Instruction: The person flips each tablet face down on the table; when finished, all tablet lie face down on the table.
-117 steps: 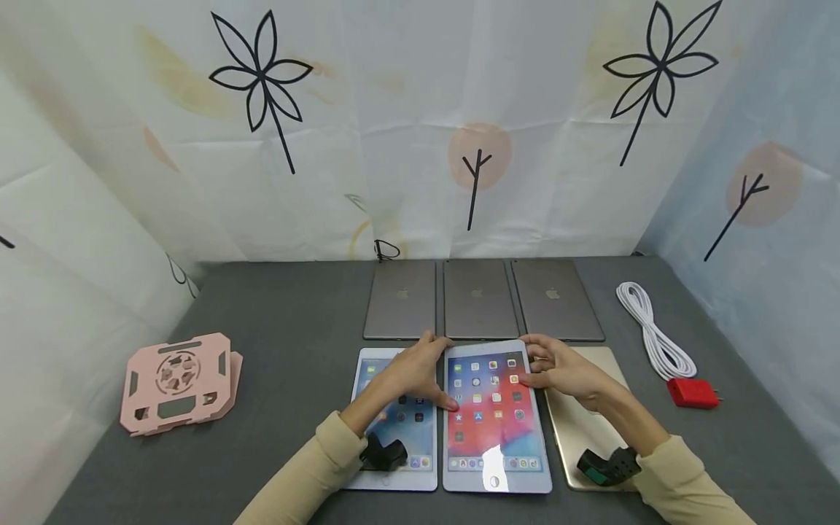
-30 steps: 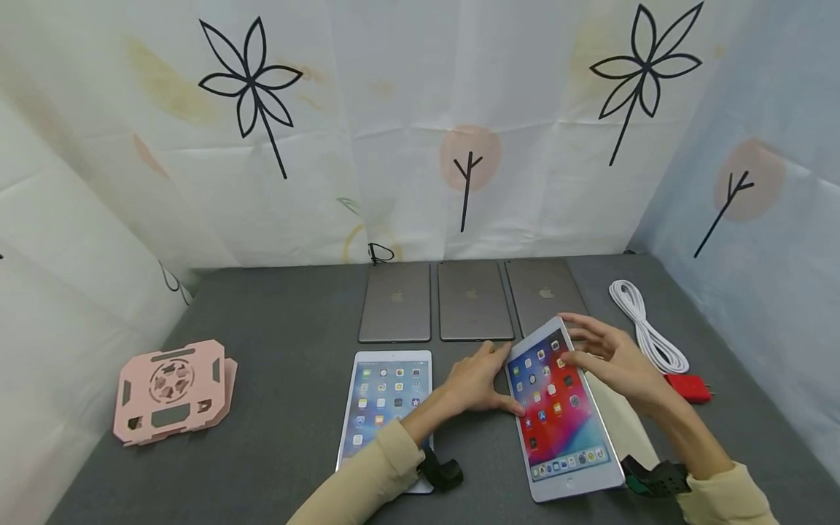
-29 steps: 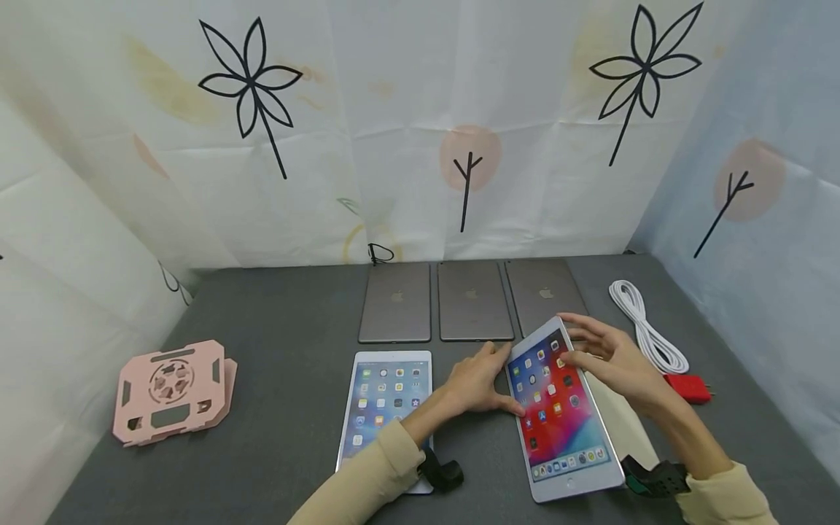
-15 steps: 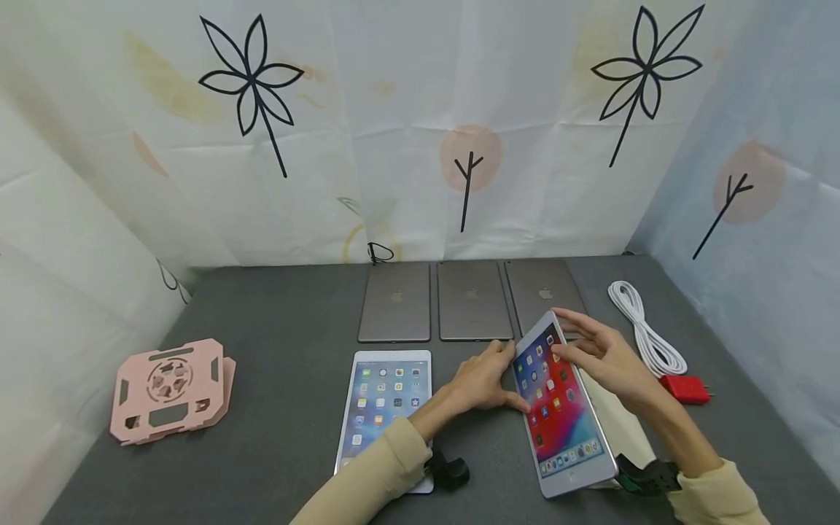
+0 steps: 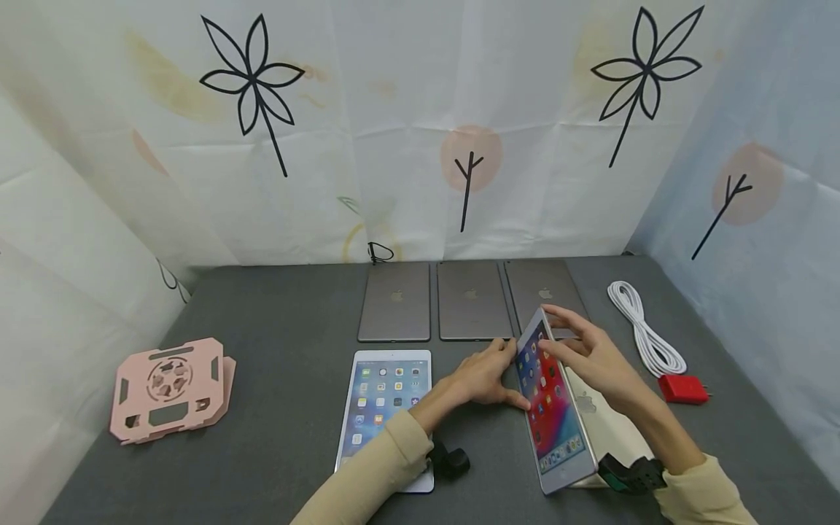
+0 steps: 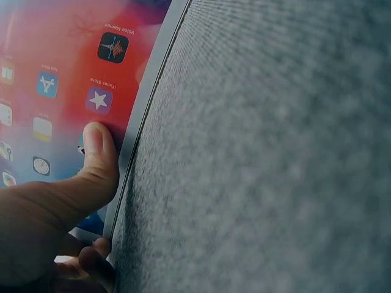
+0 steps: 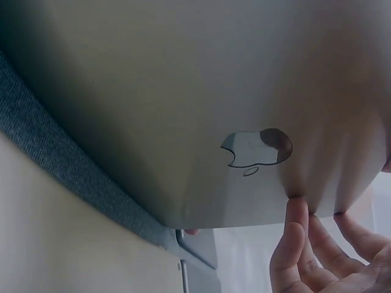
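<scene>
A white-framed tablet point(image 5: 556, 412) with a lit red-and-blue screen tilts up on its left long edge, its right side raised. My left hand point(image 5: 484, 375) grips its left edge low down; in the left wrist view the thumb lies on the screen point(image 6: 67, 110) and the fingers curl at the edge. Up at the top right, my right hand point(image 5: 593, 361) pinches the raised edge. The right wrist view has the fingers against its back point(image 7: 153, 140), near an apple logo. Beside it, a gold tablet point(image 5: 600, 419) lies face down, partly hidden behind the raised one.
Another lit tablet point(image 5: 387, 364) lies under the left forearm. Behind are three grey tablets face down point(image 5: 397, 310). A pink slotted stand point(image 5: 172, 390) sits at the left, a coiled white cable point(image 5: 646, 328) and red plug point(image 5: 684, 389) at the right.
The held tablet, earlier lying flat beside the other lit one, has been moved right and tilted steeply. Over the last second its right side has swung up further, uncovering more of the gold tablet.
</scene>
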Demonstrator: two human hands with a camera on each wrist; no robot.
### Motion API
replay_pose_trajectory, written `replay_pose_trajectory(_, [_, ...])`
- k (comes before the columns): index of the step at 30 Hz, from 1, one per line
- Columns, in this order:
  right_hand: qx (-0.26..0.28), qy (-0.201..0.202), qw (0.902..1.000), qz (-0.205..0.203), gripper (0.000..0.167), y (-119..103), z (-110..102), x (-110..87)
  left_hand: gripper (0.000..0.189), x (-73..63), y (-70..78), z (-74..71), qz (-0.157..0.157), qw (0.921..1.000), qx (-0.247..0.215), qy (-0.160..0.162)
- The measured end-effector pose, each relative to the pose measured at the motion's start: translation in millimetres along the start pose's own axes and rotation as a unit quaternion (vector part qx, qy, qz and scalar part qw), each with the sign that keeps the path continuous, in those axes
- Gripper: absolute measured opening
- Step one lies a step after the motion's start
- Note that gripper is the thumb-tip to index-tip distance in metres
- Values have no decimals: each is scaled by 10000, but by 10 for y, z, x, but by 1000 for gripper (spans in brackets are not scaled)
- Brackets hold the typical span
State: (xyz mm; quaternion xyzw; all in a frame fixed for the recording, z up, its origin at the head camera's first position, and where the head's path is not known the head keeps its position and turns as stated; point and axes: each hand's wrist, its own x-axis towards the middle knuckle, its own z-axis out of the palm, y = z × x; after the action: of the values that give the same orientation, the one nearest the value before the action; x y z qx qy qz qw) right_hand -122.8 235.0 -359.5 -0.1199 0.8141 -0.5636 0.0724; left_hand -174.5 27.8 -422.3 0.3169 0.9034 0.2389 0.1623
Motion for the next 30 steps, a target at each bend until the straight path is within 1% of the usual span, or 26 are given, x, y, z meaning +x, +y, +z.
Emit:
replay_pose_trajectory(3, [44,-28,10000,14,63,-11,19,7,108,-5,-22,-13,80,9999,-94,16])
replay_pose_trajectory(7, [145,-88,9999,32,63,-17,34,12,110,-17,-73,-53,378,9983,-437,108])
replay_pose_trajectory(10, [181,-125,9998,35,63,-17,38,15,112,-41,-126,-108,559,9926,-1076,60])
replay_pose_trajectory(13, [185,-155,9997,47,63,-21,40,17,113,-70,-180,-170,589,9851,-1616,-25])
replay_pose_trajectory(15, [174,-170,9997,61,64,-30,44,16,106,-87,-213,-205,618,9820,-1785,10])
replay_pose_trajectory(17, [140,-174,9997,83,64,-40,50,17,96,-105,-238,-235,657,9808,-1832,96])
replay_pose_trajectory(19, [48,-167,9998,106,64,-49,58,19,83,-127,-249,-268,746,9780,-1936,203])
replay_pose_trajectory(22, [-81,-147,9998,114,63,-58,75,25,71,-169,-221,-327,917,9682,-2305,318])
replay_pose_trajectory(26, [-160,-162,9997,121,63,-64,105,38,66,-218,-118,-416,1147,9532,-2769,392])
replay_pose_trajectory(28, [-185,-187,9996,139,63,-61,120,45,66,-238,-59,-453,1182,9492,-2890,378])
replay_pose_trajectory(30, [-227,-208,9994,152,63,-56,135,55,67,-259,-7,-483,1182,9470,-2970,330])
